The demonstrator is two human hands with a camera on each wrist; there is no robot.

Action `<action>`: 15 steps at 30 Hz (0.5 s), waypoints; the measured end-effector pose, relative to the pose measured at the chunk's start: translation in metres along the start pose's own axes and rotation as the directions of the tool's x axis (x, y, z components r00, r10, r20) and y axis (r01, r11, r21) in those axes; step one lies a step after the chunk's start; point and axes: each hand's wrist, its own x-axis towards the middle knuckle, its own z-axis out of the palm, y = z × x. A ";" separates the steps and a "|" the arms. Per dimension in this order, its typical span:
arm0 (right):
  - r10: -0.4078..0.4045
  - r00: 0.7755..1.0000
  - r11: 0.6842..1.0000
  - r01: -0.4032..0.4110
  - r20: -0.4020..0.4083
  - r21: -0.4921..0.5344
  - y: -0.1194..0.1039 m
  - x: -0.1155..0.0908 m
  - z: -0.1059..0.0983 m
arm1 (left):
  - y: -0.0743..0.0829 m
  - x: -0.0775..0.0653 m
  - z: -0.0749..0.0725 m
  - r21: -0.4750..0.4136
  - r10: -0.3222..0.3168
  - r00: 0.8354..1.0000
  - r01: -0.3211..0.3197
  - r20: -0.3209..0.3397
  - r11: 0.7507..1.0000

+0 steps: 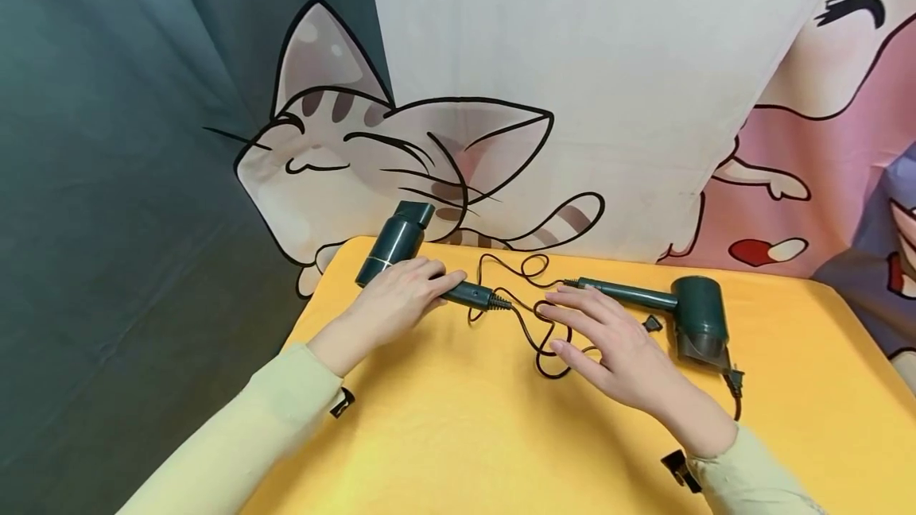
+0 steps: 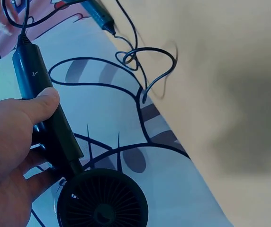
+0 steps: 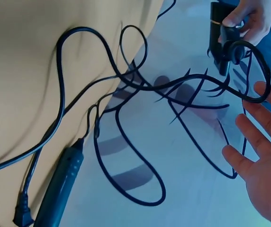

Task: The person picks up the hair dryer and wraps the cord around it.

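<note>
My left hand (image 1: 397,292) grips the handle of a dark green hair dryer (image 1: 395,241) near the table's far left corner. In the left wrist view the thumb lies along the handle (image 2: 52,125), and the dryer's round vented end (image 2: 102,198) faces the camera. A black cord (image 1: 547,372) runs from that handle in loops towards the right hand. My right hand (image 1: 619,348) is held over the cord with its fingers spread, gripping nothing. Just beyond it a second green hair dryer (image 1: 700,304) lies on the table, its handle pointing left.
Yellow cloth covers the table (image 1: 444,435). One plug (image 1: 652,323) lies beside the second dryer's handle, another plug (image 1: 735,380) by its nozzle. Thin cord loops (image 1: 533,265) lie along the back edge. Behind the table hangs a printed cat backdrop (image 1: 608,102).
</note>
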 end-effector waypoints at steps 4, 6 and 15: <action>0.037 0.999 0.999 -0.036 0.009 -0.018 0.004 -0.005 -0.002 | -0.002 0.000 -0.005 -0.010 -0.011 1.000 0.011 -0.014 1.000; 0.041 0.999 0.999 -0.041 0.004 -0.032 0.006 -0.007 -0.003 | -0.003 0.000 -0.007 -0.016 -0.020 1.000 0.020 -0.017 1.000; -0.009 1.000 0.998 0.008 -0.008 -0.061 0.008 -0.010 0.000 | -0.006 0.003 -0.013 -0.026 -0.051 0.996 0.049 -0.068 0.998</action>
